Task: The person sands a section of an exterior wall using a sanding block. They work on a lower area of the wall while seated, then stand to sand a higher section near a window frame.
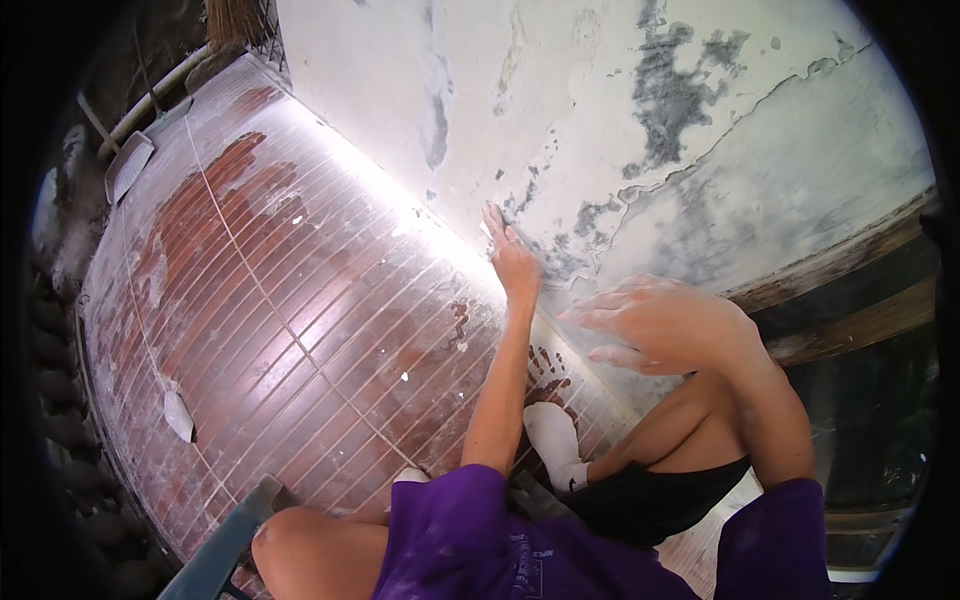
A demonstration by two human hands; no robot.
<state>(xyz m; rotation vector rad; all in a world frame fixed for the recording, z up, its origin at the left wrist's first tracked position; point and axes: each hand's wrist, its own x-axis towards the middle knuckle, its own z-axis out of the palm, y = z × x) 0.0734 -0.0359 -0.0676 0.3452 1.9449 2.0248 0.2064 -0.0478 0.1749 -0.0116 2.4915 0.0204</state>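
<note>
Plaster on the white wall [560,110] could flake off in larger pieces if rubbed hard, I judge, because a long ragged crack [700,162] crosses it, its lower end coming down between the two hands. The left hand [515,262] is at the wall's foot, its fingers long and close together with something pale beside them; I cannot tell whether it grips anything. The right hand [665,325], blurred and whitened, is wide, thumb apart from straight fingers, near the wall; nothing shows in it, though its palm side is hidden. Skin could catch on the crack's edge, and loose powder could rise toward the face. The socked foot [553,438] might slip on the dusty film over the red-brown tiled floor [330,290], where small white flakes [404,377] and a bigger pale scrap [178,415] lie. A grey-blue plastic piece, perhaps a chair [225,545], stands beside the left knee [300,545]; a dustpan [130,168] sits at the floor's far-left edge, a broom [230,22] by the wall's far end, and wooden edging [860,255] borders the wall at right.
</note>
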